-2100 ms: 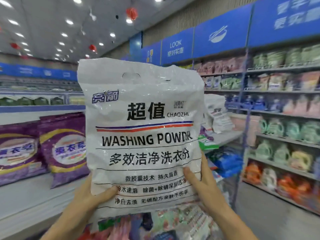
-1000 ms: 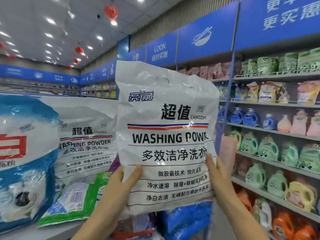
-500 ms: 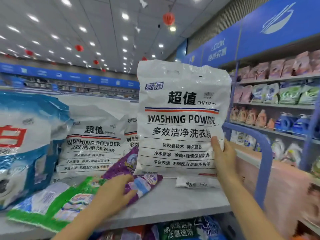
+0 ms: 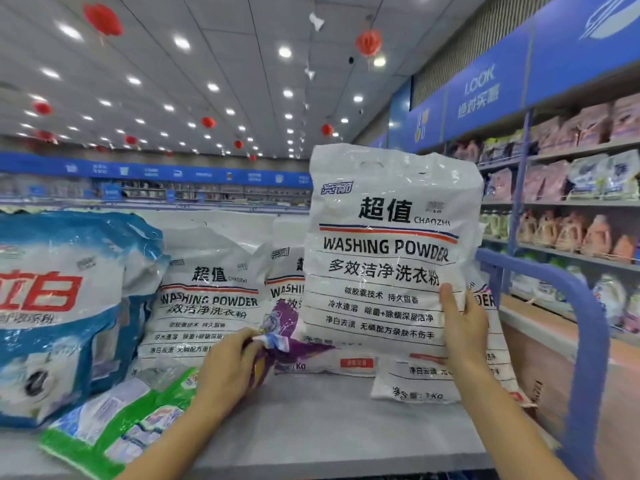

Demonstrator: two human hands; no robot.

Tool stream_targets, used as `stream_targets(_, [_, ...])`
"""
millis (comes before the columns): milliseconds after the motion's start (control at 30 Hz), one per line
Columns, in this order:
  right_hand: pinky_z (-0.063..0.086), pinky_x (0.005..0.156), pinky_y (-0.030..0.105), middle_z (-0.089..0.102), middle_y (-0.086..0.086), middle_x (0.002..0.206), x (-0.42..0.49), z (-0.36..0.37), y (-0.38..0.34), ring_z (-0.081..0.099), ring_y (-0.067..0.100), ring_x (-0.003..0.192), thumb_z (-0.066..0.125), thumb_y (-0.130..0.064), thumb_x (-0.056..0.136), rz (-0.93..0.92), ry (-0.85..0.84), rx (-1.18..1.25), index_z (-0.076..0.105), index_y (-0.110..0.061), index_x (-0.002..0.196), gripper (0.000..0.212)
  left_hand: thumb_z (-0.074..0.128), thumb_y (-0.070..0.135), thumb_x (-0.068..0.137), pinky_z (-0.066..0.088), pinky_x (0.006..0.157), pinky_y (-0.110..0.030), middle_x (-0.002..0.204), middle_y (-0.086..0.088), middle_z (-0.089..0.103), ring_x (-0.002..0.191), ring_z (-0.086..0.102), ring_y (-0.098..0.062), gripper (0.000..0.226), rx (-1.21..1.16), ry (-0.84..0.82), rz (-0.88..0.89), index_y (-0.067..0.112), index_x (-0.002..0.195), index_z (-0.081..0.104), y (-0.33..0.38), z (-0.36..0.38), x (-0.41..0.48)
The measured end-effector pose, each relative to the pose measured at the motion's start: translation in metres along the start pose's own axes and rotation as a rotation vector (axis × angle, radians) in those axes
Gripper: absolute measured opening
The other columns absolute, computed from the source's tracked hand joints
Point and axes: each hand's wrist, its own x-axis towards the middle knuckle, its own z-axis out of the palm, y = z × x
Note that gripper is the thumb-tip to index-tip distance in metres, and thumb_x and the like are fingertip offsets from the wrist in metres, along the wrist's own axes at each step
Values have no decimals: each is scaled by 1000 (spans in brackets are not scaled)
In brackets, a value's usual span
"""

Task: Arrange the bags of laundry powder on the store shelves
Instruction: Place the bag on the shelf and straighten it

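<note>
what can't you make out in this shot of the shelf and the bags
All in the head view:
blue bag: its name is cut off by the left frame edge.
middle white bag: print mostly hidden behind the held white bag.
purple bag: label crumpled, partly covered by the left hand.
right hand: fingers hidden behind the held white bag.
wall shelf packs: too blurred to read.

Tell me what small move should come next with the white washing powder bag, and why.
Probably draw the purple bag leftward with the left hand first. It lies crumpled on the shelf just where the white bag, held upright by the right hand, would stand beside the matching white bags.
</note>
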Motion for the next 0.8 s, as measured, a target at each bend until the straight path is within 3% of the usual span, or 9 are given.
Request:
stream_targets(67, [34, 101, 26, 51, -5, 130, 7, -2, 3, 48, 11, 117, 50, -41, 94, 76, 33, 66, 47, -11, 134, 50, 60, 14, 91, 34, 61, -31, 74, -4, 66, 74, 57, -23, 14, -201, 94, -118, 11, 81, 69, 0, -8, 11])
stream_targets(167, [35, 101, 30, 49, -4, 129, 17, -6, 4, 44, 14, 120, 49, -41, 95, 114, 76, 93, 42, -9, 139, 55, 53, 13, 95, 43, 49, -26, 65, -6, 62, 59, 56, -20, 24, -634, 158, -367, 8, 73, 63, -4, -21, 26])
stream_targets(300, [37, 77, 9, 53, -33, 99, 13, -4, -4, 53, 5, 109, 50, -38, 95, 2, 21, 29, 53, -16, 128, 39, 46, 9, 98, 52, 42, -19, 59, 1, 68, 46, 63, -4, 25, -1078, 297, -511, 10, 78, 60, -14, -53, 48])
stream_targets(367, [40, 78, 4, 58, -35, 100, 3, 4, -4, 55, -7, 103, 51, -38, 94, -24, -64, 8, 53, -23, 126, 35, 46, 12, 99, 54, 46, -20, 59, 6, 70, 51, 66, -3, 22, -1170, 330, -476, 11, 82, 60, -24, -73, 55])
stream_targets(467, [47, 96, 32, 64, -7, 117, -17, 25, 7, 59, 9, 109, 51, -40, 93, -3, -166, -6, 56, -18, 125, 40, 47, 22, 99, 60, 59, -29, 87, -1, 73, 67, 70, -9, 20, -1210, 288, -465, 11, 102, 63, -51, -93, 59])
stream_targets(533, [53, 81, 25, 68, -4, 101, -28, 43, 20, 63, 6, 89, 50, -38, 93, 21, -193, 20, 60, -18, 119, 34, 47, 25, 98, 60, 59, -30, 92, -4, 71, 67, 70, -11, 21, -1158, 268, -477, 14, 102, 64, -66, -100, 54])
stream_targets(600, [50, 62, 13, 67, -2, 92, -38, 62, 35, 61, 7, 73, 49, -37, 93, 64, -214, 9, 59, -15, 119, 36, 46, 22, 99, 57, 50, -25, 78, 0, 74, 60, 70, -10, 21, -1073, 267, -489, 16, 92, 65, -74, -97, 45])
stream_targets(633, [49, 62, 13, 66, -1, 93, -44, 71, 43, 60, 9, 74, 49, -37, 93, 93, -226, -15, 58, -14, 121, 38, 46, 18, 99, 55, 46, -22, 70, 2, 73, 56, 69, -9, 22, -1009, 279, -500, 16, 88, 65, -76, -93, 39])
stream_targets(800, [41, 101, 39, 58, 5, 125, -55, 86, 77, 52, 24, 118, 40, -37, 98, 188, -228, -172, 51, -10, 133, 46, 47, 14, 99, 52, 47, -26, 85, -6, 64, 61, 65, -17, 20, -890, 310, -575, 9, 112, 61, -90, -73, 23])
